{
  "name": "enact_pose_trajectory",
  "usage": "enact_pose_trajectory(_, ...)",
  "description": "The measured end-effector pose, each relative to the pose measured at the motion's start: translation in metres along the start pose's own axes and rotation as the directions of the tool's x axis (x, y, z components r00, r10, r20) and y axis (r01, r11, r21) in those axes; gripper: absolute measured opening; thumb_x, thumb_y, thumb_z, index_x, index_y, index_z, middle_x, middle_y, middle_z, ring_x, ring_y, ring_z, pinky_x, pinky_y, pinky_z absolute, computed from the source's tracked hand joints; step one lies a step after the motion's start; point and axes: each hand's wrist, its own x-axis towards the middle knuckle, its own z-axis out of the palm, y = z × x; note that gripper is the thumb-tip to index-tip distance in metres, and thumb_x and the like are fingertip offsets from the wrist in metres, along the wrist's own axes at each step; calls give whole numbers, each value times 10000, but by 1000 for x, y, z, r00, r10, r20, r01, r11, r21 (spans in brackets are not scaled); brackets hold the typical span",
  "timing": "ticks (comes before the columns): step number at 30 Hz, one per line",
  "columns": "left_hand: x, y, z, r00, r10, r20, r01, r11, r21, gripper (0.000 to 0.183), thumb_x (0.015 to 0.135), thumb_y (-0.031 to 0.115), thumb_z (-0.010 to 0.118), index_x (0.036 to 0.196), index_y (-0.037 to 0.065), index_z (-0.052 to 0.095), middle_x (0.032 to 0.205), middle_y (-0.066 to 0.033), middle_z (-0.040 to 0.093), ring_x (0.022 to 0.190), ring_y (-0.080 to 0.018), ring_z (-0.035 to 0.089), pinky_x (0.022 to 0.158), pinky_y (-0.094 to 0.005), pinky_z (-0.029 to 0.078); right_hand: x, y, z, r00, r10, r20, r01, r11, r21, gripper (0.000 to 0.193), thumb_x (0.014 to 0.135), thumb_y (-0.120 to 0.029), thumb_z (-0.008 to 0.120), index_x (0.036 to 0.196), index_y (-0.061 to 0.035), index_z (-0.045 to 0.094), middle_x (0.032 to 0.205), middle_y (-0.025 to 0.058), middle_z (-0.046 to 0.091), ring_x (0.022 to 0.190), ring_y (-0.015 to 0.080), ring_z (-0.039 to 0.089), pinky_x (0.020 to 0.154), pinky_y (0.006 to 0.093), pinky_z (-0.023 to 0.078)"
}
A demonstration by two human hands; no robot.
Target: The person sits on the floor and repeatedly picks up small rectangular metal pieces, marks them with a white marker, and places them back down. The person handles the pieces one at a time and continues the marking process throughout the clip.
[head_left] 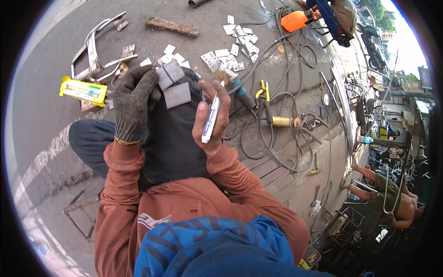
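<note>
My left hand (134, 104), in a dark knitted work glove, is closed with its fingertips at the edge of a grey metal plate (171, 74) that has a dark line across it. A second plain metal plate (177, 95) lies just below, on the dark cloth of my lap. My bare right hand (213, 115) grips a white marker pen (211, 117) with blue print, held upright between thumb and fingers, to the right of both plates. Beyond the right hand rests a teal angle grinder (241, 92) with a brown disc.
Loose metal plates (221, 57) are scattered ahead. Cables (286, 92) loop around a yellow grinder (282, 121) and an orange bottle (295, 21). At left lie a yellow packet (83, 91) and bent metal tubing (92, 51). A wooden piece (173, 27) lies ahead; other people are at right.
</note>
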Motion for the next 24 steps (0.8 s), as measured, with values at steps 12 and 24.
enact_pose_trajectory(12,5,5,-3,999,-26,-22,26,1000,-3,301,966,214,722,1177,1,702,700,14,602,517,-28,452,444,-191,296,-6,10,3,973,227,-31,-209,935,286,470,1039,-251,561,1346,98,495,1147,197,667,1039,199,667,909,296,535)
enact_pose_trajectory(24,-2,50,27,995,-80,-64,91,975,202,128,957,111,644,1030,17,692,677,31,599,539,-35,486,468,-193,369,-6,12,6,986,158,-44,-145,964,221,418,1024,-232,545,1305,78,543,1093,183,704,1010,182,686,854,265,523)
